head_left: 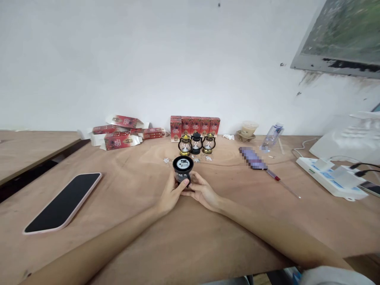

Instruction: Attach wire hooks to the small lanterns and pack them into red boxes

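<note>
Between my two hands is a small black lantern [183,166], tipped so that its round base with a pale label faces me. My left hand [173,194] wraps its left side, the thumb across the front. From the right, my right hand [204,192] closes its fingers on the lantern's lower part and dark handle. Just beyond stand a gold lantern [185,145], a black lantern [196,144] and another gold lantern [209,144] in a row. Small white tags [208,157] lie in front of them.
Red boxes [195,126] stand against the wall; opened red boxes [120,139] are piled left. A phone [63,202] lies at left. To the right are a drink cup [249,128], plastic bottle [271,136], screwdriver [282,182], blurred purple item [253,158] and power strip [329,178].
</note>
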{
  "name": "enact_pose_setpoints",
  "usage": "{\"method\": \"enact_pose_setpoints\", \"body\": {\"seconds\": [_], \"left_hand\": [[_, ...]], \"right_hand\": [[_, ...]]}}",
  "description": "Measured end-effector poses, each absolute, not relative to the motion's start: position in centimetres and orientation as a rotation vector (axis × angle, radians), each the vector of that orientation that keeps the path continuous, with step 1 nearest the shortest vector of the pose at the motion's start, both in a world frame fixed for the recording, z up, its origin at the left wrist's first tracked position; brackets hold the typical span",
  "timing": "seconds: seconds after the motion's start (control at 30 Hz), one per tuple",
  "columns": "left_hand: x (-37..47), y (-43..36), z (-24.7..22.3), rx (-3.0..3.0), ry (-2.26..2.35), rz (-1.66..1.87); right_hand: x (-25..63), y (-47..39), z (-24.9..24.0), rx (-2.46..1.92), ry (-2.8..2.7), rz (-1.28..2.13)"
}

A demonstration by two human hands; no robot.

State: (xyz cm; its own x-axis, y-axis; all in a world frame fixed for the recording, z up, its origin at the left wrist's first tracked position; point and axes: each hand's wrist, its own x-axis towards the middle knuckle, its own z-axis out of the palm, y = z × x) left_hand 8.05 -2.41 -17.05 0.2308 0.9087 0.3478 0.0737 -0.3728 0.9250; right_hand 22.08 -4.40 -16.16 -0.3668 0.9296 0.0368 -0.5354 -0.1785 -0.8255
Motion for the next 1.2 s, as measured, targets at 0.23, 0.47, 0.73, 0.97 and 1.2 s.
{"method": "enact_pose_setpoints", "body": {"seconds": [0.23,0.47,0.73,0.97,1.2], "left_hand": [[7.7,-2.6,-16.8,2.108,0.745,1.051],[4.8,2.5,-15.8,2.577,1.277,1.011],[3.3,8.6,-15.5,2.61,1.652,0.715],[3.2,8.9,-16.0,2.622,1.571,0.684],[3.0,8.5,-15.7,2.567,1.592,0.781]], "right_hand": [[22.1,-4.7,-16.3,-0.734,-1.062,1.57],[22.9,-2.8,-16.3,-0.949,-1.003,1.163],[23.2,-2.0,-16.8,-0.998,-1.07,1.032],[23.3,-1.4,-17.8,-1.119,-1.144,0.936],[23.4,-2.5,-17.0,-1.17,-1.302,0.748]]}}
